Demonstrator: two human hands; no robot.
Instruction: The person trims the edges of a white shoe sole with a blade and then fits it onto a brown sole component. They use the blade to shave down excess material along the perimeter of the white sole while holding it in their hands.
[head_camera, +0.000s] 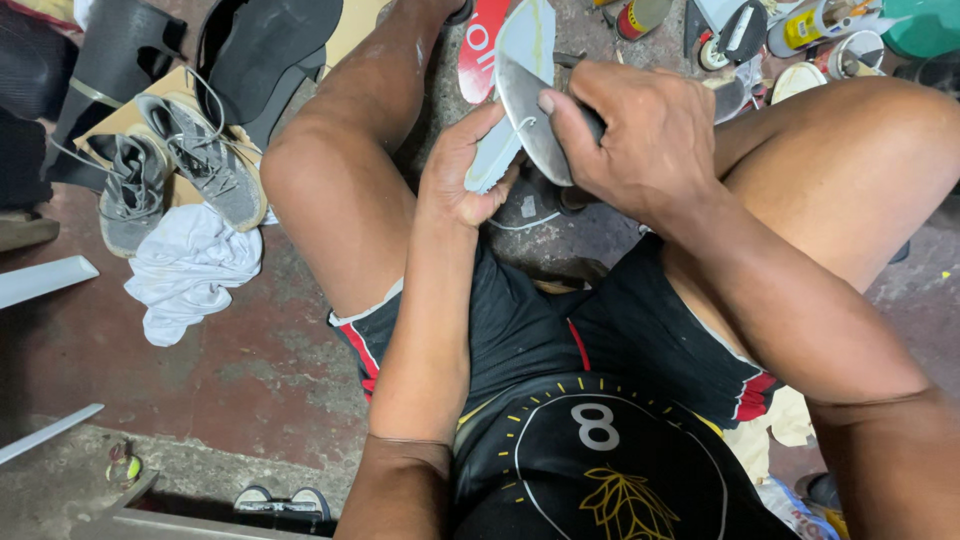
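Note:
Between my knees, my left hand (462, 172) holds a pale shoe insole (528, 45) upright by its lower end, thumb across its edge. My right hand (640, 130) grips a broad curved metal blade (525, 110) by a dark handle. The blade lies flat against the insole's face, and my right thumb presses on the blade. A thin sliver curls off where blade and insole meet. The handle is mostly hidden inside my fist.
A pair of grey sneakers (175, 165) sits on cardboard at the left beside black sole sheets (265, 45) and a white cloth (185, 270). Cans, tubes and lids (800, 40) crowd the top right. A red sole piece (482, 45) lies behind the insole.

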